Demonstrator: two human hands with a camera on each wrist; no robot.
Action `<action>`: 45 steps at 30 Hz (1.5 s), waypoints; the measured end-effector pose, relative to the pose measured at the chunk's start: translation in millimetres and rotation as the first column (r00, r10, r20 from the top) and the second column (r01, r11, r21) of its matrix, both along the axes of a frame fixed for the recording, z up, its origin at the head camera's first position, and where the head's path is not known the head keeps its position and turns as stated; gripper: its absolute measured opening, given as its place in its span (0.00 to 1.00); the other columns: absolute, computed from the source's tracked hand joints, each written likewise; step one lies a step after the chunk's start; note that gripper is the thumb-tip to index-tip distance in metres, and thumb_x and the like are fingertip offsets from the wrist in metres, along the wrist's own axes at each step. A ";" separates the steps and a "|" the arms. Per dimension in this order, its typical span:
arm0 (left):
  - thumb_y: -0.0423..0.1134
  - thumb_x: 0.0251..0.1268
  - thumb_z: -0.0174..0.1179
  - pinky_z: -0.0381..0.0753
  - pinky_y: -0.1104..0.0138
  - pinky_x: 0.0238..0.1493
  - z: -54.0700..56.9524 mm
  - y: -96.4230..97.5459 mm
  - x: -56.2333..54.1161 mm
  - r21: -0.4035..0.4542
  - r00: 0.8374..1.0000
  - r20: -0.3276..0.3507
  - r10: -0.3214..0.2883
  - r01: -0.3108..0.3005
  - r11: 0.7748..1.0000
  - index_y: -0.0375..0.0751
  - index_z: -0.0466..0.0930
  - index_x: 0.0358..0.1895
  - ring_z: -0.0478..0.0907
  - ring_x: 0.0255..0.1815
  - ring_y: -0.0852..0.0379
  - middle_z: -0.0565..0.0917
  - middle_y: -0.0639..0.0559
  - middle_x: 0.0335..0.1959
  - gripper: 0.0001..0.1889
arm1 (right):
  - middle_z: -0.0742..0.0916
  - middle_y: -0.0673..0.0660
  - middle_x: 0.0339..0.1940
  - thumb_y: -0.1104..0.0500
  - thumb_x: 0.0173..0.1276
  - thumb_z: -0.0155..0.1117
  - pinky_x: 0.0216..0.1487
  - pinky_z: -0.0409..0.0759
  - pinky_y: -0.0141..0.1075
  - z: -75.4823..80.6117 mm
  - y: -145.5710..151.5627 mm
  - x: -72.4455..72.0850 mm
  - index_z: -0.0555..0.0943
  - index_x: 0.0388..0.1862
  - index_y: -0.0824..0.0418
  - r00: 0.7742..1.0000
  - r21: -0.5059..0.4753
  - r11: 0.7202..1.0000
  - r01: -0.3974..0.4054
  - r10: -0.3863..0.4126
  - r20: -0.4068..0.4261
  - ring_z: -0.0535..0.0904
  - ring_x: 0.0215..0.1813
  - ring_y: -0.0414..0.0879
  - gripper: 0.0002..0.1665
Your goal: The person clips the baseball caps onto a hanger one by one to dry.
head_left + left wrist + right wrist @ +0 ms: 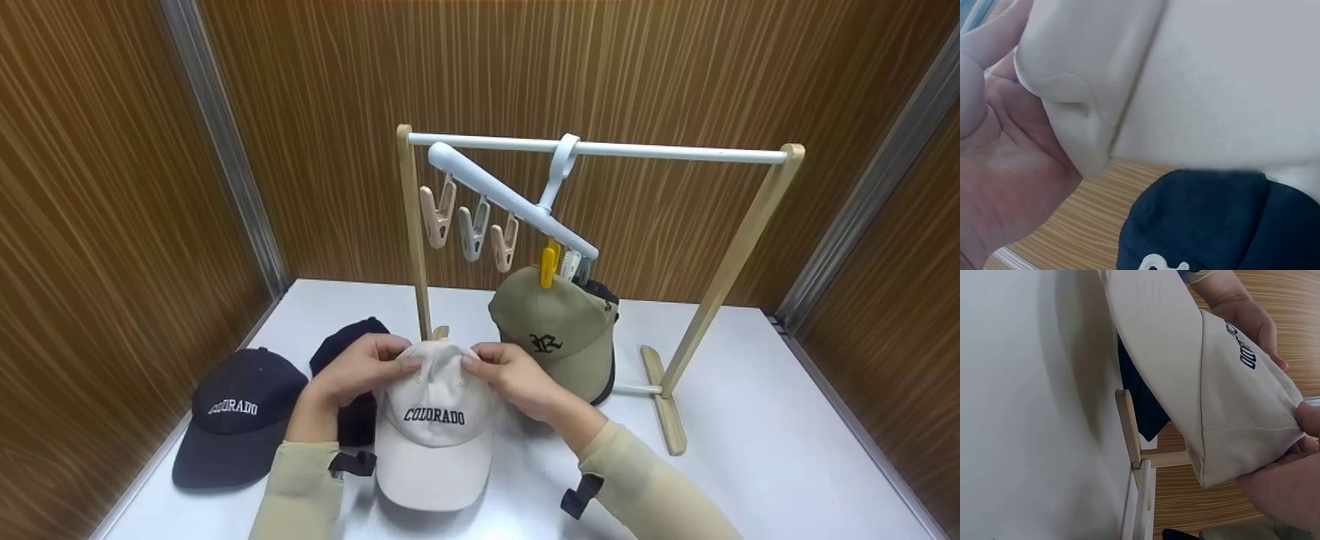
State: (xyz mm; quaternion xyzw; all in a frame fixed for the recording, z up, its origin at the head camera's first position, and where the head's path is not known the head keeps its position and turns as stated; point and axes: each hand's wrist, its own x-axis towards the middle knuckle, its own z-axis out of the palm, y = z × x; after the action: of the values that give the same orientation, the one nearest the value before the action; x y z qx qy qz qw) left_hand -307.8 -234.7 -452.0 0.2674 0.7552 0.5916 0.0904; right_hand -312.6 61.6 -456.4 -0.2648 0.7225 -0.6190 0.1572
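Note:
An off-white cap lettered COLORADO is held upright by its crown, brim toward me. My left hand pinches the top of the crown on the left between thumb and fingers. On the right side of the same crown, my right hand pinches the fabric, bunching it into a fold between the thumbs. In the right wrist view the cap hangs above the white tabletop, its brim angled down. Left of the hands lies a dark COLORADO cap; another navy cap is partly hidden behind my left hand.
A wooden rack with a white rail carries a light-blue hanger. Several clothespins hang from it; the pink and grey ones at left hold nothing. A yellow clothespin grips an olive cap, with a dark cap behind.

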 end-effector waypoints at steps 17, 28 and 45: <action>0.37 0.82 0.68 0.83 0.69 0.28 15.3 17.6 9.4 0.121 0.999 -0.048 -0.014 0.019 0.992 0.23 0.85 0.41 0.82 0.27 0.61 0.86 0.52 0.29 0.15 | 0.89 0.53 0.36 0.54 0.86 0.64 0.35 0.85 0.33 21.5 14.4 9.9 0.88 0.50 0.68 1.000 -0.084 0.996 -0.017 0.016 -0.012 0.85 0.36 0.41 0.16; 0.36 0.81 0.69 0.86 0.68 0.35 23.0 34.7 18.8 0.182 0.995 -0.084 0.046 -0.030 0.983 0.24 0.89 0.51 0.85 0.36 0.59 0.90 0.49 0.40 0.13 | 0.89 0.52 0.36 0.59 0.86 0.62 0.37 0.86 0.34 33.1 27.7 13.9 0.87 0.48 0.66 0.999 -0.158 0.987 -0.037 0.038 0.001 0.86 0.37 0.41 0.12; 0.37 0.81 0.69 0.83 0.67 0.37 33.2 61.1 24.5 0.183 0.983 -0.111 0.145 -0.124 0.975 0.26 0.89 0.50 0.81 0.37 0.57 0.87 0.51 0.37 0.12 | 0.88 0.51 0.35 0.61 0.87 0.61 0.35 0.84 0.32 48.7 51.3 11.2 0.83 0.51 0.79 0.993 -0.093 0.996 -0.020 0.009 -0.118 0.84 0.36 0.39 0.17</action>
State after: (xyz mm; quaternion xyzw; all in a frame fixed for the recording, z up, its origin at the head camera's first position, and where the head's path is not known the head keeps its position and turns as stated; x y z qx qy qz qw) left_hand -283.3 -173.6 -418.8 0.2586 0.7207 0.6429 -0.0207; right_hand -301.4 112.9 -407.7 -0.3132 0.6987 -0.6343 0.1064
